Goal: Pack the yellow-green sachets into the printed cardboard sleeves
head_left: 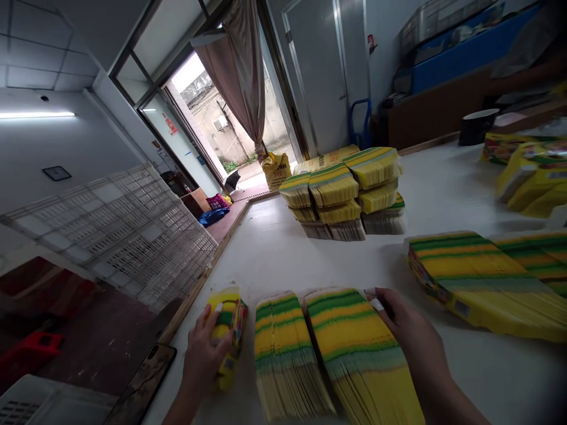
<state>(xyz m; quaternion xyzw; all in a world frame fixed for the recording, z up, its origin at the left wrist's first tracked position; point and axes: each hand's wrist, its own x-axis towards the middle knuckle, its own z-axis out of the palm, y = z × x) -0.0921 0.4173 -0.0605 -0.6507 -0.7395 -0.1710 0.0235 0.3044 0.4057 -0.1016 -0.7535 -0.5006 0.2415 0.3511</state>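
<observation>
My left hand [199,348] is closed around a small bundle of yellow-and-green printed cartons [228,360] at the table's left edge. Its fingers lie across the top of the bundle. To its right stand two rows of flat folded cartons, a left row [283,336] and a right row [354,336], edges up, with green and yellow bands. My right hand [411,330] grips the far right corner of the right row, its fingers curled at the edge. A white band [376,304] is around one finger. The fingertips on the far side are partly hidden.
Stacked carton bundles [336,195] stand at the table's far end. More rows of cartons [478,283] lie at right, near a black cup [478,126]. A phone [144,381] lies at the left edge. White plastic crates [119,236] are beyond that edge.
</observation>
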